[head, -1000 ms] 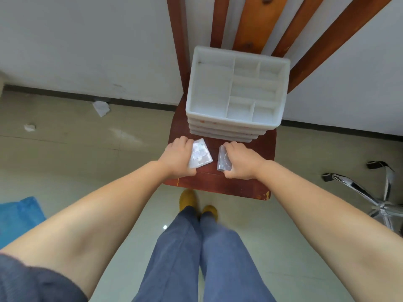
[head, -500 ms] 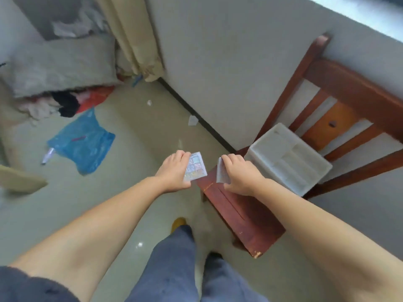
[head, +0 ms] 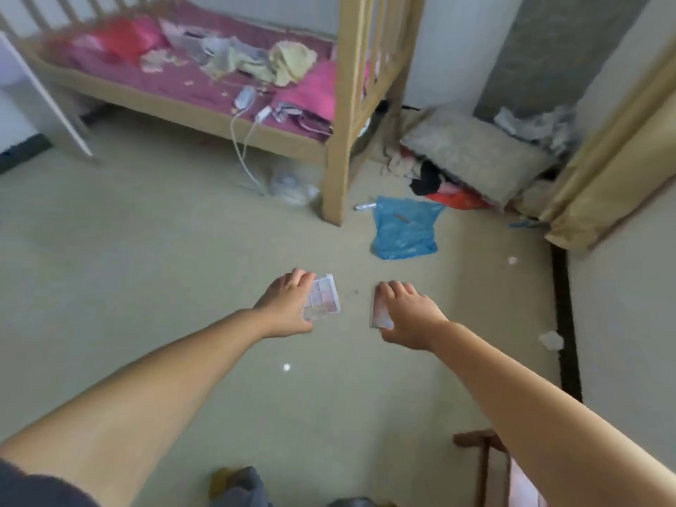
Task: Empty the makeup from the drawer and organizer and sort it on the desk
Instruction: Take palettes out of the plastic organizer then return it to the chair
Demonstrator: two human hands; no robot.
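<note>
Above the floor (head: 146, 250), mid-room: left hand (head: 289, 305) gripped a clear makeup palette (head: 323, 301), right hand (head: 406, 316) a second palette (head: 380, 312); long axes pointing forward, level, no surface visible.

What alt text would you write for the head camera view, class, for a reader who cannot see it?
Two bare arms reach forward over a beige floor, the left hand holding a clear makeup palette and the right hand gripping a second flat palette. Ahead stand a wooden cot with pink bedding and a blue plastic bag.
</note>
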